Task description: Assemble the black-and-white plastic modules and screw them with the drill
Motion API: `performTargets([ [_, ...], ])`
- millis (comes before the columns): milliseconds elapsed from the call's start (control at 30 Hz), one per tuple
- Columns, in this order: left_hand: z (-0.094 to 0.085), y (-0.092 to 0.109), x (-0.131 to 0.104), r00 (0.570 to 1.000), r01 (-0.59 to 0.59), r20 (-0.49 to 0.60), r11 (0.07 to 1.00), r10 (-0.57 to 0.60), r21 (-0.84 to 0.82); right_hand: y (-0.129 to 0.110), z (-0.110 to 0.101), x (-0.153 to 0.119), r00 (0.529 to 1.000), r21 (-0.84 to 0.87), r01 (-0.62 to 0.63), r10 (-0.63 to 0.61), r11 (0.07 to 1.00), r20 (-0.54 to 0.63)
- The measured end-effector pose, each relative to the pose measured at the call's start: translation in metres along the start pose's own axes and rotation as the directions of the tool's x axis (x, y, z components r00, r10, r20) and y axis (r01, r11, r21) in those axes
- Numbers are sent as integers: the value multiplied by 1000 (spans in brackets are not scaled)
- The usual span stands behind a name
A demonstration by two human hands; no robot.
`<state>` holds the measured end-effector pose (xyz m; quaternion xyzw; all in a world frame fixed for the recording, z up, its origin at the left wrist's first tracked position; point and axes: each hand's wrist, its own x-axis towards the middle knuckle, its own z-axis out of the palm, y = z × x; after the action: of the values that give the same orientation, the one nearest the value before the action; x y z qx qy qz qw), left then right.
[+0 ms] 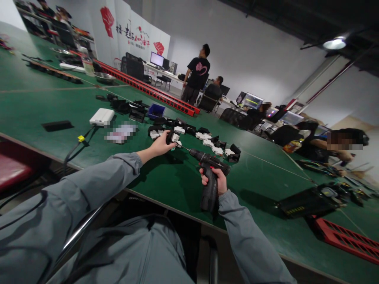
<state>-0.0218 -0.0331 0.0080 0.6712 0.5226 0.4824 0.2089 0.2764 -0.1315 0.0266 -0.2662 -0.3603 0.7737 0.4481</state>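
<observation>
"Drill point(209, 159) in hand, was it?"

"Yes, one drill, its handle wrapped tightly by the fingers of the right hand point(218, 180). Its single bit point(185, 148) pointed from there towards the left fingers."

"And what did those do?"

"The left hand point(160, 145) had its fingers clamped on one black-and-white piece point(175, 138), over the near part of the green table point(266, 169). Whether the piece rested on it, I couldn't tell."

"So which step was that?"

"Lining the bit up with the piece, I judged; whether they touched was too small to make out. The next move seemed to call for a steady left grip and a straight bit."

"What else was there, counted?"

"Several similar pieces point(217, 151) ran in a row beyond the fingers of both hands, too crowded to count surely. Past the left fingers stood one blue bin point(156, 111). Left of those fingers were one white box point(102, 116), one blurred packet point(121, 133) and, farther off, one dark strip point(57, 126)."

"And the other side?"

"Well right of the right fingers, one dark box point(308, 201) and, beside it, one red rack point(340, 236)."
</observation>
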Motion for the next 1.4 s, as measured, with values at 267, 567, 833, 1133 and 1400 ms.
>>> performTargets([
  [267, 1, 0, -4, 1000, 15, -5, 996, -15, 89, 1, 0, 1, 1000, -23, -2, 2, 1000, -16],
  [567, 1, 1, -5, 1000, 17, 2, 996, -18, 84, 0, -1, 1, 1000, -46, -19, 18, 999, -22],
  [833, 0, 1, -5, 1000, 20, 1, 996, -20, 89, 1, -4, 2, 999, -54, -29, 27, 998, -27],
  [1133, 0, 1, -5, 1000, 26, 9, 996, -27, 90, 0, 0, 2, 999, -75, -16, 13, 997, -48],
  [1400, 2, -4, -3, 1000, 21, 4, 995, -21, 94, 1, -2, 3, 999, -72, -9, 6, 997, -43],
])
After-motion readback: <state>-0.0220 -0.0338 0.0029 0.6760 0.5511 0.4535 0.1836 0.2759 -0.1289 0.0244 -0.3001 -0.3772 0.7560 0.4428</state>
